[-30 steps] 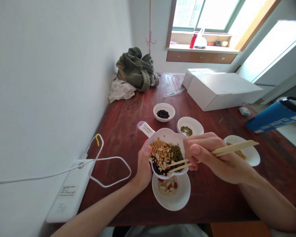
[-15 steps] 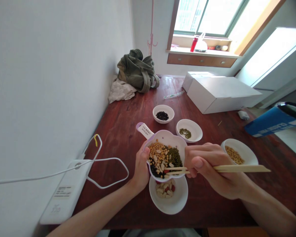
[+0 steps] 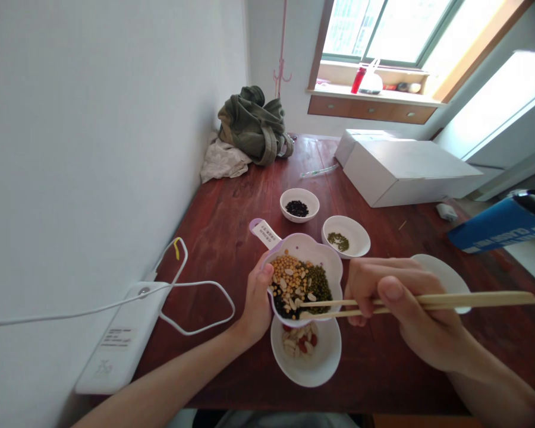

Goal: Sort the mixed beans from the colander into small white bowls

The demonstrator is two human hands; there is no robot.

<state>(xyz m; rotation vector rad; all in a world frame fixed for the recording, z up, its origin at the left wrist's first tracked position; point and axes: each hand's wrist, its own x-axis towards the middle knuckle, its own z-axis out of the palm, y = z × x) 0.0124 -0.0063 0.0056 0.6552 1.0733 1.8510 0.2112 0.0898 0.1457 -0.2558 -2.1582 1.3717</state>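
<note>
Chopsticks (image 3: 472, 300) dip into a flower-shaped bowl (image 3: 333, 261) of mixed beans

The right hand (image 3: 403, 312) pinches the pair of pale chopsticks between thumb and fingers. Their tips stand slightly apart inside the flower-shaped bowl, near its near-left part; whether they pinch a seed cannot be told. The left hand (image 3: 258, 297) clasps the bowl's left side, thumb over the rim, fingers mostly hidden beneath.

In this bowl lie yellow beans (image 3: 288, 266) on the far left, green beans (image 3: 320, 284) on the right and black beans (image 3: 279, 295) on the near left, with pale oval seeds (image 3: 311, 296) scattered among them. Its labelled handle (image 3: 267, 234) points far left.

The bowl overlaps, in view, a white bowl (image 3: 323, 365) on the near side, which holds pale seeds and red pieces. Beyond it stand a small bowl (image 3: 299, 195) with black beans and, to its right, another bowl (image 3: 361, 238) with green beans. A fourth white bowl (image 3: 448, 276) is partly hidden behind the right hand.
</note>
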